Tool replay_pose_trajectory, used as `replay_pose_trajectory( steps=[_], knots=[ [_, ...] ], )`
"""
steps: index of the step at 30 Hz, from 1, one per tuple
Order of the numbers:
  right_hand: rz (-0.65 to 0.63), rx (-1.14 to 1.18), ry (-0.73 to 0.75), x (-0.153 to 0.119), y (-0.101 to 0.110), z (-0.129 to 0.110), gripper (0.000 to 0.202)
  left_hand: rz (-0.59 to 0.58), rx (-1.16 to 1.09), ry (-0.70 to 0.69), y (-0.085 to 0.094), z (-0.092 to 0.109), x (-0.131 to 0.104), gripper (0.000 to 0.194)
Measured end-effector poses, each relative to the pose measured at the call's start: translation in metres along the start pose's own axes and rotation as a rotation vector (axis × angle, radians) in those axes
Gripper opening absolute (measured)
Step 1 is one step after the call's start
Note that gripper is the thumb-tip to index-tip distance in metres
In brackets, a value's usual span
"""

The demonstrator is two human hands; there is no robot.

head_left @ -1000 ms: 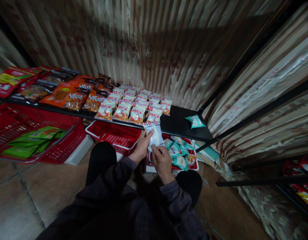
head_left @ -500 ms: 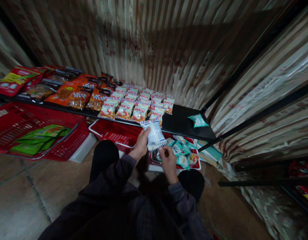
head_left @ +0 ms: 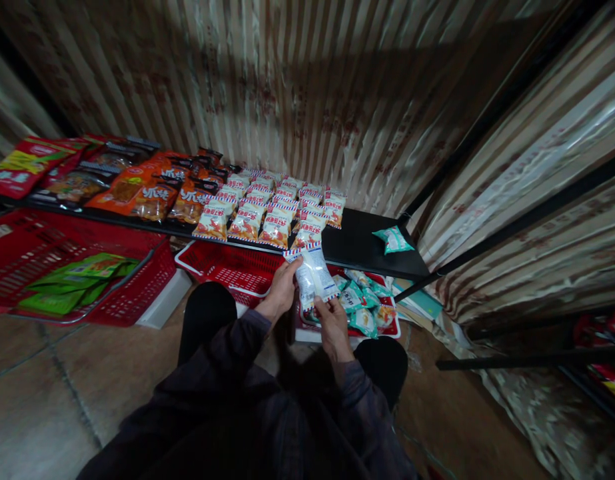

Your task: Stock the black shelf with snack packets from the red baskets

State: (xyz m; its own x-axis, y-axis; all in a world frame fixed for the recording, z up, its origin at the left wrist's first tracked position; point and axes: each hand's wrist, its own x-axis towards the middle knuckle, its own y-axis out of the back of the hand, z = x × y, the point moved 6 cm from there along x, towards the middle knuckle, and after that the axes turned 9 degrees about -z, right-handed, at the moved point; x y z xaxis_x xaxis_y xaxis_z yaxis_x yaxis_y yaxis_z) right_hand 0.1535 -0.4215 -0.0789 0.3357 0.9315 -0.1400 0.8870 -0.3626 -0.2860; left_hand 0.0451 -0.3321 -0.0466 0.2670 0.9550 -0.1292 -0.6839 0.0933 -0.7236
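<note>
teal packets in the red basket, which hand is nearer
Right. The right hand is just left of the teal packets, at the lower end of the white packet; the left hand is farther left, at that packet's left edge.

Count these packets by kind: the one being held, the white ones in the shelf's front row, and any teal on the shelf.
Held packet: 1
White front-row packets: 4
Teal packet on the shelf: 1
Total: 6
</note>
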Motion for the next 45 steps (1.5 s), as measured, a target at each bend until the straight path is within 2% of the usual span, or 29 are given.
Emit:
replay_pose_trajectory(
  steps=[5,8,14,18,20,25,30,36,40,45],
  knots=[
    [0.018,-0.028,0.032,-0.001,0.004,-0.002,0.037,0.028,0.045,0.071,0.007,0.001,0.006,0.039],
    [-0.011,-0.026,0.031,-0.002,0.008,-0.002,0.037,-0.004,0.15,0.081,0.011,0.013,0.015,0.036],
    [-0.044,-0.021,-0.003,-0.007,0.019,0.003,0.036,-0.276,0.487,0.206,0.0,0.041,0.029,0.029],
    [-0.069,-0.033,-0.024,-0.009,0.023,0.007,0.036,-0.351,0.59,0.272,-0.006,0.044,0.029,0.029],
    [-0.093,-0.048,-0.04,-0.01,0.023,0.007,0.038,-0.335,0.614,0.258,-0.006,0.042,0.029,0.029],
    [-0.102,-0.119,-0.019,-0.014,0.023,-0.003,0.038,-0.203,0.599,0.143,-0.001,0.04,0.027,0.027],
    [-0.097,-0.105,-0.005,-0.015,0.025,-0.01,0.039,-0.227,0.524,0.11,-0.002,0.041,0.025,0.026],
    [0.088,-0.023,0.049,-0.007,0.041,-0.018,0.041,-0.252,0.555,0.069,-0.004,0.043,0.023,0.026],
    [0.164,0.019,0.083,-0.004,0.045,-0.022,0.044,-0.204,0.581,0.073,-0.005,0.041,0.019,0.026],
    [0.21,0.003,0.119,-0.007,0.049,-0.026,0.045,-0.247,0.578,0.068,-0.009,0.042,0.015,0.028]
  ],
)
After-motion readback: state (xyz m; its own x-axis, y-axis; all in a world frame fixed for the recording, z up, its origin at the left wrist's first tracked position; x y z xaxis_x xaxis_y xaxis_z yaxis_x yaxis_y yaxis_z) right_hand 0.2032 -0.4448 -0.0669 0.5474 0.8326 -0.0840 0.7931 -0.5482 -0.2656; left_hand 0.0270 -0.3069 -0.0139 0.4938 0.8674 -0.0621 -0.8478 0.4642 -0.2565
